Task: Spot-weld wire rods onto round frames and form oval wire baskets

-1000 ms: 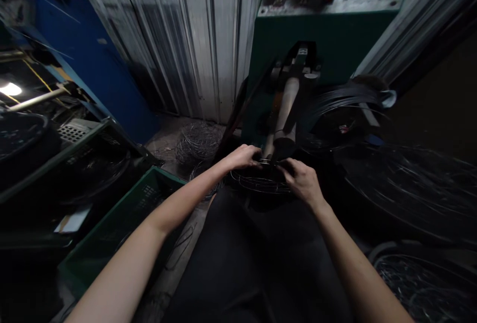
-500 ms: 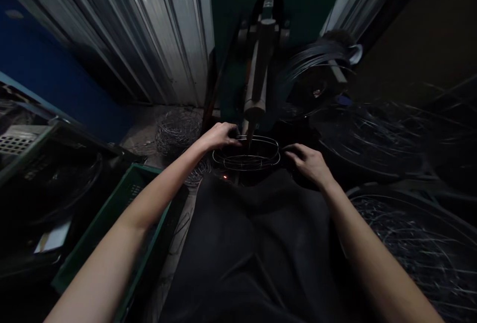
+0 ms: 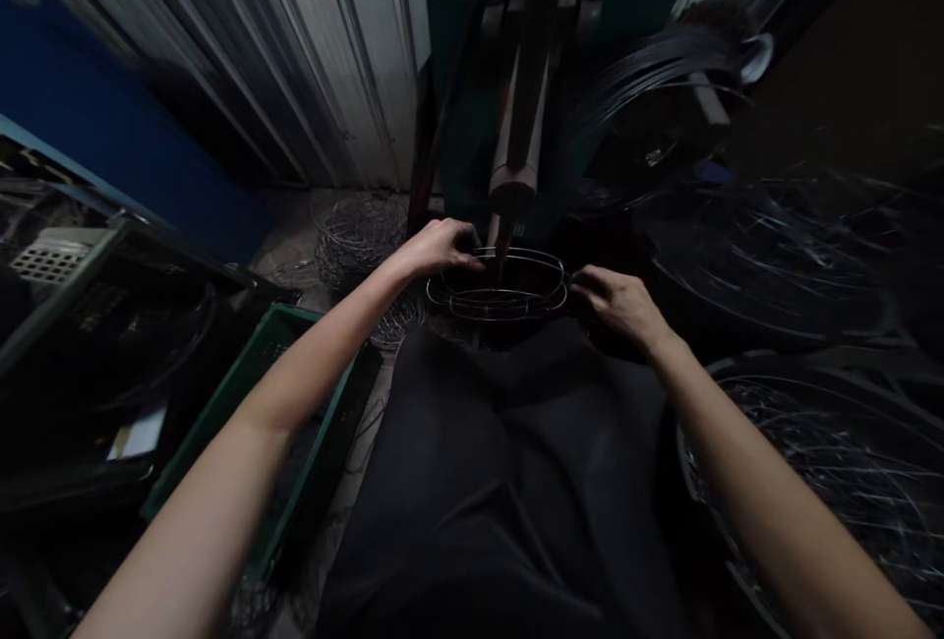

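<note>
From here I see the left hand (image 3: 442, 248) and right hand (image 3: 618, 303) pinching opposite ends of the wire frame (image 3: 508, 292) beneath the machine arm (image 3: 520, 128).

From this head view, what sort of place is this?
Probably a metal-wire workshop, judging by the machine arm above a looped wire frame, the wire tangle on the floor, and the corrugated wall behind.

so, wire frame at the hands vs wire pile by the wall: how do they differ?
The wire frame is an open, rounded outline; the wire pile is a dense tangle. The frame is held by the left hand; the pile rests on the floor. Both look like thin metal wire.
</note>
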{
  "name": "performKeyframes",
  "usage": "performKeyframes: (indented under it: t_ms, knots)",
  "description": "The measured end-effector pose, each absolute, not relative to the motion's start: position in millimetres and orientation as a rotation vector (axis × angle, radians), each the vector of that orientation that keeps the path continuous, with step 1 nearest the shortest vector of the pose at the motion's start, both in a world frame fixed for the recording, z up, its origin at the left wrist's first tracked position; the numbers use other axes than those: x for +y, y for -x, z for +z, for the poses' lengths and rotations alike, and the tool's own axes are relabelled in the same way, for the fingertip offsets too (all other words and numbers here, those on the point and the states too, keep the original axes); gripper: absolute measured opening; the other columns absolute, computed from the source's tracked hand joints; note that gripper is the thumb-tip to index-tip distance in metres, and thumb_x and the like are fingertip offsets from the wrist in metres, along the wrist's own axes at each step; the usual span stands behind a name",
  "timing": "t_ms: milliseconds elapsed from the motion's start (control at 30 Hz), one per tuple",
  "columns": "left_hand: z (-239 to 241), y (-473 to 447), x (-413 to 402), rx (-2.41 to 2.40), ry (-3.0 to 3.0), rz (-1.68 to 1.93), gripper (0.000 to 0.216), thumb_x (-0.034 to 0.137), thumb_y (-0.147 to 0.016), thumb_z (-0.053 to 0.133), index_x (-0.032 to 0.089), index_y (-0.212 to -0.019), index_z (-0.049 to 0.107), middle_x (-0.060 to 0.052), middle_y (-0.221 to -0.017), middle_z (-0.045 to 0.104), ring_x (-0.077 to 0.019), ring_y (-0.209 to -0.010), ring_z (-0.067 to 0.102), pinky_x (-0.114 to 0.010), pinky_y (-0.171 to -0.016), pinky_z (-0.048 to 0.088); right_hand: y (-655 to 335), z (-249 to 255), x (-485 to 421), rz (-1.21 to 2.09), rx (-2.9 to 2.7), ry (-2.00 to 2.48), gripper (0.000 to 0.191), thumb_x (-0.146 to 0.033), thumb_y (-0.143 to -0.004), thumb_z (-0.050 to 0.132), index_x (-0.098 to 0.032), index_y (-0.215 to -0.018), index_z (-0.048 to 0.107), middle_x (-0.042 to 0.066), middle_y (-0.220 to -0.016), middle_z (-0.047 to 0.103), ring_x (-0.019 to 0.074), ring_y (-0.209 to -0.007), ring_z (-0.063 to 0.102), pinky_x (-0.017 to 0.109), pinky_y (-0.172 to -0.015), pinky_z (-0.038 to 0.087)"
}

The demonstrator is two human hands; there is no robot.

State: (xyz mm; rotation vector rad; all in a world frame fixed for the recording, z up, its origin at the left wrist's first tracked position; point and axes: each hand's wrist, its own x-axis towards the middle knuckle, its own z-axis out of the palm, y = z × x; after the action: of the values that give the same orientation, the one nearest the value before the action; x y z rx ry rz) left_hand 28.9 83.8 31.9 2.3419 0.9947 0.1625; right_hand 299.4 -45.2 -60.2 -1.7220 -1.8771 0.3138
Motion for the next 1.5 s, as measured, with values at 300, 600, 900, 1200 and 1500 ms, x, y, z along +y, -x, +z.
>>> performKeyframes:
  t_ms: [300, 600, 900, 1200, 1500]
  knots:
    - [21.5, -9.6, 78.6, 0.945, -2.325, 0.225, 0.027, 0.031, -0.07, 0.069, 0.012, -0.088, 0.063, 0.0, -0.08, 0.063, -0.0127, -0.077, 0.057, -0.021, -0.066, 0.038, -282.7, -50.1, -54.3, 0.216, -1.898, 1.556, 0.023, -0.037, -0.087, 0.046, -0.019, -0.088, 0.061, 0.005, -0.083, 0.064, 0.0162, -0.073, 0.061, 0.027, -0.068, 0.046]
    - [13.8, -1.7, 55.1, 1.048, -2.567, 0.327, 0.054, 0.046, -0.07, 0.068, 0.015, -0.113, 0.057, -0.009, -0.108, 0.06, -0.0218, -0.102, 0.054, -0.031, -0.089, 0.041, -234.9, -42.8, -51.1, -0.17, -2.045, 1.656, 0.039, -0.039, -0.095, 0.032, -0.018, -0.079, 0.062, 0.004, -0.07, 0.055, 0.0131, -0.063, 0.052, 0.024, -0.053, 0.033]
    - [13.9, -20.3, 52.0, 0.869, -2.404, 0.113, 0.028, 0.03, -0.073, 0.067, 0.015, -0.097, 0.066, -0.005, -0.085, 0.067, -0.0164, -0.079, 0.061, -0.021, -0.066, 0.042, -217.0, -28.5, -52.9, -0.275, -2.128, 1.647, 0.033, -0.036, -0.094, 0.037, -0.019, -0.08, 0.061, 0.003, -0.072, 0.055, 0.013, -0.066, 0.047, 0.024, -0.052, 0.028]
    - [27.8, -20.8, 57.0, 0.918, -2.387, 0.218, 0.029, 0.028, -0.074, 0.066, 0.013, -0.099, 0.065, -0.005, -0.087, 0.068, -0.0161, -0.081, 0.061, -0.021, -0.067, 0.041, -217.8, -20.2, -38.1, -0.355, -2.072, 1.633, 0.03, -0.035, -0.094, 0.039, -0.019, -0.081, 0.062, 0.004, -0.073, 0.055, 0.0135, -0.07, 0.048, 0.024, -0.054, 0.031]
    - [34.4, -18.9, 57.1, 0.917, -2.326, 0.17, 0.032, 0.031, -0.074, 0.067, 0.013, -0.101, 0.065, -0.005, -0.089, 0.068, -0.0158, -0.082, 0.061, -0.02, -0.065, 0.04, -217.4, -15.1, -38.1, -0.327, -2.07, 1.65, 0.033, -0.037, -0.095, 0.038, -0.019, -0.081, 0.062, 0.002, -0.071, 0.055, 0.0119, -0.068, 0.049, 0.023, -0.053, 0.029]
